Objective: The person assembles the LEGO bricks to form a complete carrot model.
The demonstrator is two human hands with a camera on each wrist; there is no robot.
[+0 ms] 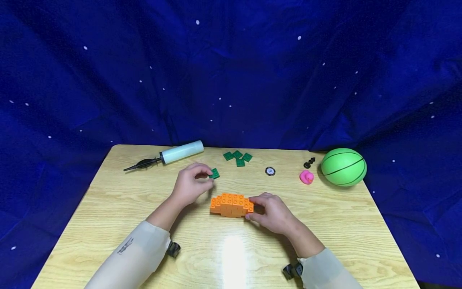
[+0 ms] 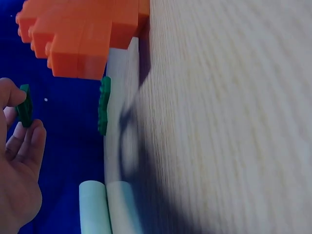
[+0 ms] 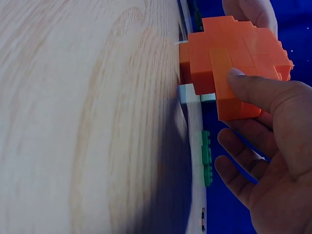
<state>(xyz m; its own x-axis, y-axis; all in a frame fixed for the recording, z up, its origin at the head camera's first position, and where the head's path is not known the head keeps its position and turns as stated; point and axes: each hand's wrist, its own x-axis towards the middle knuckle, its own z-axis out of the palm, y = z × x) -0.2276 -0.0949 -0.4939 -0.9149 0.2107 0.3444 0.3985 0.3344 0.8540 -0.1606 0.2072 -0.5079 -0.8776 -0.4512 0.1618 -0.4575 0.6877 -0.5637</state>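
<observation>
Left hand: thumb and fingers pinch a green two-by-two toy brick plate by its edges. The plate is held clear of the desk, beyond the left end of the orange brick assembly and not touching it.

Right hand: clamped on the right end of the orange brick assembly, thumb against the near side wall, the other fingers behind and below. The assembly is stepped, studs up, at the middle of the desk; whether its underside bears on the surface or sits just above it cannot be told.

Handling: the assembly should be light and rigid, with smooth walls that may slip slightly under a loose grip. Its brick joints are the likely weak points—twisting or lifting by one end may part them. Best hold: opposite side walls of the taller middle section, studs left exposed. The plate is probably hard, light and thin; take it by opposite edges.

Beyond the hands: four loose green plates lie in a group near the far edge. To their left is a hand pump; to their right, a round chip. Farther right—a pink rubber duck, a small black game piece just behind it, and a green ball.
</observation>
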